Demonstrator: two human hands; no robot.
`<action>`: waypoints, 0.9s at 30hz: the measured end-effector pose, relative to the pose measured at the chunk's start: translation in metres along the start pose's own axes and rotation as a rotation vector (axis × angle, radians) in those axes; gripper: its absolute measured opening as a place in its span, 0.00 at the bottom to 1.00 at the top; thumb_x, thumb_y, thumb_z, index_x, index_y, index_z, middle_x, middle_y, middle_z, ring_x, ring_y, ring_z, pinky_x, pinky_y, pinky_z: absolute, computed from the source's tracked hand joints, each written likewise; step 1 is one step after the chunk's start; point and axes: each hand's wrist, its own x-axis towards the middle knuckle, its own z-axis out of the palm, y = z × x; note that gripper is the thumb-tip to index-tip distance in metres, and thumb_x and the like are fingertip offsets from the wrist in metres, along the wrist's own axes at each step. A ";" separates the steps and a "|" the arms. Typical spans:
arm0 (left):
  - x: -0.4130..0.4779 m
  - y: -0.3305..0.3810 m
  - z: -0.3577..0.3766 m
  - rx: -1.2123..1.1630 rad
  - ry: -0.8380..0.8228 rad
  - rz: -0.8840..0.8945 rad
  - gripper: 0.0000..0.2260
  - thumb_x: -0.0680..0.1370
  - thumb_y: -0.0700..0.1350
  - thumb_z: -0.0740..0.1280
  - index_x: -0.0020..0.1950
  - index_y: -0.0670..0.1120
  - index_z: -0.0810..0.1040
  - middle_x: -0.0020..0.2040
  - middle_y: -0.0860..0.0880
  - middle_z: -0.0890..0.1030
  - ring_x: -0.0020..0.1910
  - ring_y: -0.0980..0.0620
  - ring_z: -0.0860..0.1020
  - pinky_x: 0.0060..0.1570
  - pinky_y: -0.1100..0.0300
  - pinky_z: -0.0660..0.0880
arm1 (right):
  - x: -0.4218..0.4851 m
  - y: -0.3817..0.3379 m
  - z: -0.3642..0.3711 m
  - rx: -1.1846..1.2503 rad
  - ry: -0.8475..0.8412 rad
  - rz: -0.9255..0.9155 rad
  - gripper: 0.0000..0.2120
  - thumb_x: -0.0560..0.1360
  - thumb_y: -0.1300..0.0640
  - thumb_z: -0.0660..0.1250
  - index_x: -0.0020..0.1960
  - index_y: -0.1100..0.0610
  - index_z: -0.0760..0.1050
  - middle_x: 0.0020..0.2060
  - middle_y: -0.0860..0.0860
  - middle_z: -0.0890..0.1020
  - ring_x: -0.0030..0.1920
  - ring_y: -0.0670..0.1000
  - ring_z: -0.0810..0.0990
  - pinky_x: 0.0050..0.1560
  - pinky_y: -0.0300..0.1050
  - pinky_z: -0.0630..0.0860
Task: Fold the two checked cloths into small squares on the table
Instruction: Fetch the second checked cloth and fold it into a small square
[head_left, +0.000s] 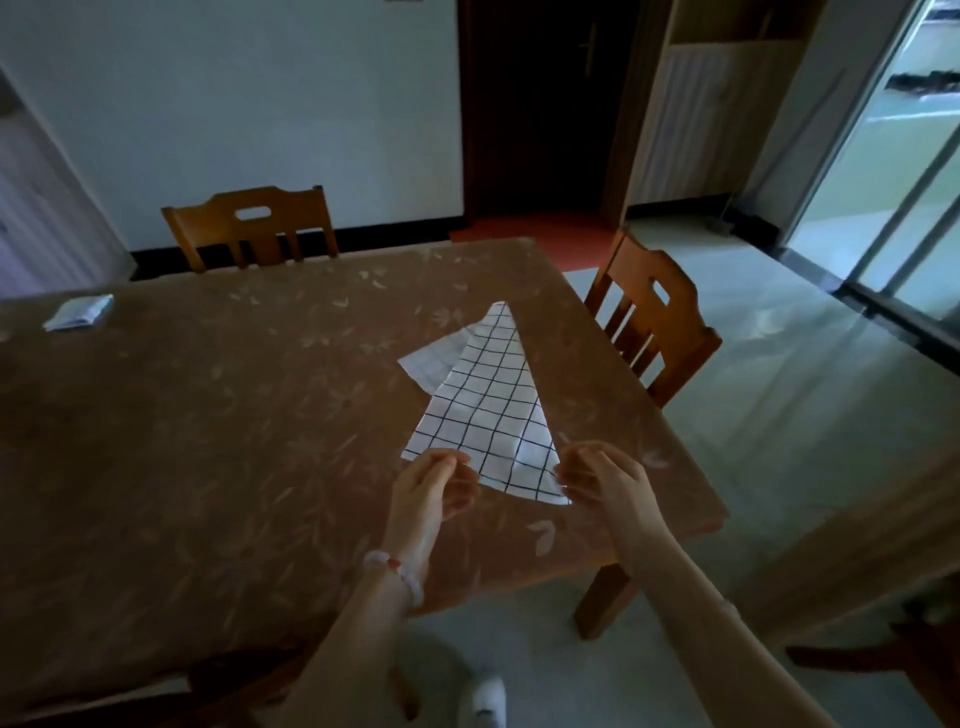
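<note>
A white cloth with a dark check (488, 405) lies on the brown table (208, 415), near its right side, partly folded over so its paler underside shows at the far left. My left hand (434, 486) pinches the cloth's near left corner. My right hand (602, 475) pinches the near right corner. Both corners are raised slightly off the table. A second cloth, folded into a small square (78, 312), rests at the table's far left.
One wooden chair (254, 226) stands behind the table and another (652, 317) at its right side. The table's right edge runs close to the cloth. A dark door (545, 104) is at the back and a glass sliding door (893, 182) at the right.
</note>
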 end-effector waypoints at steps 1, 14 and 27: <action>0.009 0.000 0.000 0.001 0.005 0.001 0.10 0.79 0.37 0.59 0.41 0.42 0.77 0.32 0.49 0.80 0.32 0.53 0.79 0.37 0.59 0.76 | 0.011 0.001 0.003 -0.008 -0.010 0.001 0.12 0.77 0.64 0.59 0.40 0.60 0.78 0.32 0.54 0.82 0.38 0.53 0.80 0.42 0.44 0.75; 0.132 0.000 -0.022 0.000 0.072 -0.024 0.09 0.79 0.35 0.58 0.43 0.40 0.76 0.37 0.45 0.80 0.37 0.50 0.79 0.40 0.58 0.75 | 0.144 0.016 0.051 -0.206 -0.090 0.085 0.10 0.77 0.64 0.60 0.41 0.60 0.78 0.34 0.55 0.82 0.40 0.53 0.81 0.45 0.44 0.76; 0.180 -0.063 -0.056 0.663 0.163 -0.050 0.09 0.79 0.46 0.57 0.51 0.49 0.76 0.50 0.53 0.79 0.51 0.56 0.76 0.46 0.65 0.69 | 0.213 0.062 0.037 -0.801 -0.180 -0.042 0.10 0.78 0.59 0.60 0.57 0.52 0.75 0.52 0.47 0.80 0.42 0.43 0.77 0.40 0.34 0.71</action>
